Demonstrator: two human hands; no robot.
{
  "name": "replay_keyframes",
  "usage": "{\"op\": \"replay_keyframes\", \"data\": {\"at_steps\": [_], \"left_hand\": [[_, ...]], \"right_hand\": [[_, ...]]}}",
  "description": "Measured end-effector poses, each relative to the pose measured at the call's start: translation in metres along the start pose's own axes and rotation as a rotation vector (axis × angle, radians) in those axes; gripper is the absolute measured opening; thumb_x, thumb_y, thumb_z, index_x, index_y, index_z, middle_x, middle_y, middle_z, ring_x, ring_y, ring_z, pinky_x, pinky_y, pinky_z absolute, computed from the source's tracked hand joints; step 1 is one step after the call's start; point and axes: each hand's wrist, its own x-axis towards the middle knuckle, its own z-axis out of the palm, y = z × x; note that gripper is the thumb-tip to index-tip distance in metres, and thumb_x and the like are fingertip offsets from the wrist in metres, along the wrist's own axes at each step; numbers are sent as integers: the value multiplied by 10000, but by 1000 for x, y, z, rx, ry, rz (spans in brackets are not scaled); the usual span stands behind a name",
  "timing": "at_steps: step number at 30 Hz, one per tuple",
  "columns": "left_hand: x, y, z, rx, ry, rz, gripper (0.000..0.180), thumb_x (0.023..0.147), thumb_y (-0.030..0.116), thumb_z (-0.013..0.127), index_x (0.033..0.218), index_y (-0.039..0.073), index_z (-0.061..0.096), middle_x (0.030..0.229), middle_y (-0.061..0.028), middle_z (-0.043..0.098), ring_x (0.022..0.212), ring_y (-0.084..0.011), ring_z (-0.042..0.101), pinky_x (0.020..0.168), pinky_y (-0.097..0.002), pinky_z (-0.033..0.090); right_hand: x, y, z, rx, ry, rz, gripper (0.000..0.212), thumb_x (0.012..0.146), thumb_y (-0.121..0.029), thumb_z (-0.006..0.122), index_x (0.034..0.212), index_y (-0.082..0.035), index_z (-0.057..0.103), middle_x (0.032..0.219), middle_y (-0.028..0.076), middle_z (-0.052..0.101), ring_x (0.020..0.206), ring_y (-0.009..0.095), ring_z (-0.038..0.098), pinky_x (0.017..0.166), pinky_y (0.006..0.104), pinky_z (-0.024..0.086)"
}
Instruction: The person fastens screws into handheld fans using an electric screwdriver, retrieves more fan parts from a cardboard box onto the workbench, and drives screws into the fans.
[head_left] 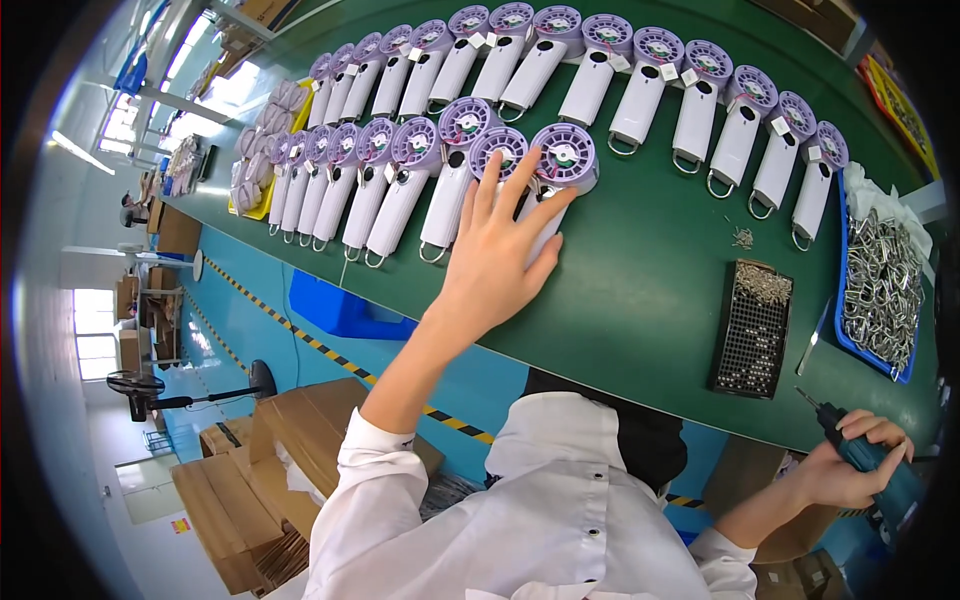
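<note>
My left hand (pixel 490 255) reaches over the green table (pixel 630 300) with its fingers spread, resting on two handheld fans at the right end of the nearer row. The rightmost fan (pixel 565 157) shows its round purple head; its white handle is mostly hidden under my hand. Beside it, a second fan head (pixel 498 152) sits partly under my fingertips. At the lower right, my right hand (pixel 835 478) is wrapped round a dark teal electric screwdriver (pixel 868 458). Its bit points up and left, beyond the table's near edge and apart from the fans.
Another row of fans (pixel 590 88) curves along the far side. A black screw tray (pixel 730 340) stands at right, with a few loose screws (pixel 742 238) behind it. A blue tray (pixel 848 215) holds metal clips, with tweezers (pixel 812 340) alongside. Cardboard boxes (pixel 225 490) stand at lower left.
</note>
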Motion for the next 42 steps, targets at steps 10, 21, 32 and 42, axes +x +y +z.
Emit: {"op": "replay_keyframes", "data": {"at_steps": [10,21,32,42], "left_hand": [[23,-44,-35,-99,78,18,467,853,244,688,1292,145,566,1431,-159,421,1364,-396,318,1105,-495,269],[41,-73,-35,105,-77,54,458,919,191,606,1355,91,509,1425,-142,452,1298,-316,425,1070,-394,326],[14,150,15,-585,-257,480,412,701,152,787,1075,56,643,835,-43,591,818,-256,549,802,-365,427],[40,148,38,-490,-129,693,55,827,31,619,880,39,607,757,-59,561,736,-243,554,781,-377,442]], "right_hand": [[3,-7,1,9,-7,16,223,988,-239,334,913,-38,393,713,80,449,500,177,443,497,306,408],[-1,-22,33,65,109,21,219,977,-182,405,1115,-24,341,639,91,469,371,208,440,368,358,431],[-43,-41,31,475,-63,80,202,997,-268,395,1134,-120,389,694,94,481,386,246,483,354,400,461],[-17,-50,24,384,95,62,328,1003,-314,357,1171,-40,424,658,86,459,351,196,404,333,333,423]]}}
